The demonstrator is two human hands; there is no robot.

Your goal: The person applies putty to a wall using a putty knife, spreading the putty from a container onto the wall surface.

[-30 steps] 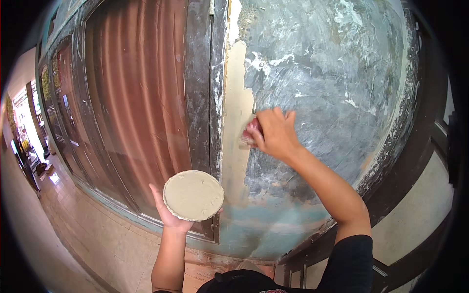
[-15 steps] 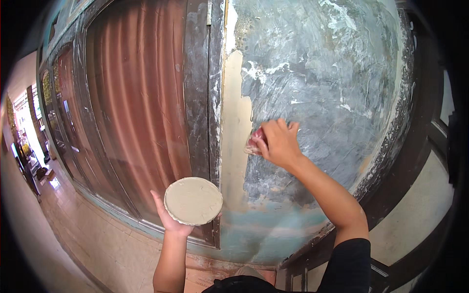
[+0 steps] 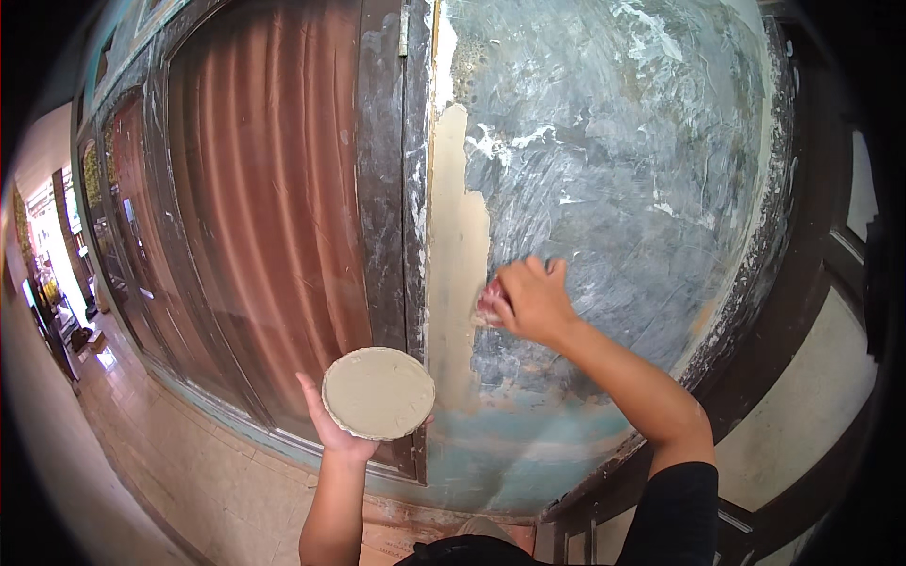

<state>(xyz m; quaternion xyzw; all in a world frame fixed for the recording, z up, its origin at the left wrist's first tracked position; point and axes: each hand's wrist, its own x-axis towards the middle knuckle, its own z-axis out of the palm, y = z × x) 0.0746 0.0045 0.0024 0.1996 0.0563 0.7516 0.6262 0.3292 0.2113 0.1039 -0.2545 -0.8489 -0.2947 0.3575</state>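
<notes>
My left hand [image 3: 338, 435] supports a round tub [image 3: 364, 439] from below, its thumb up along the left side. Smooth beige putty [image 3: 377, 391] fills the tub to the rim. In front of me my right hand [image 3: 538, 304] is closed on a small reddish putty scraper [image 3: 491, 300], slightly blurred. The scraper's pale edge is at the wall, on the right border of a vertical strip of fresh beige putty [image 3: 455, 245]. That strip runs beside the door frame. Grey, patchy wall [image 3: 613, 236] with white smears spreads to its right.
Left of the strip stands a dark wooden frame [image 3: 385, 189] with glass and a reddish-brown curtain [image 3: 274, 189] behind it. A turquoise band [image 3: 510, 448] crosses the lower wall. Dark panelled woodwork [image 3: 755, 415] is close on my right. A tiled floor [image 3: 179, 406] stretches away at left.
My right hand has moved down a little along the putty strip with the scraper. The tub in my left hand has shifted slightly right and down in view.
</notes>
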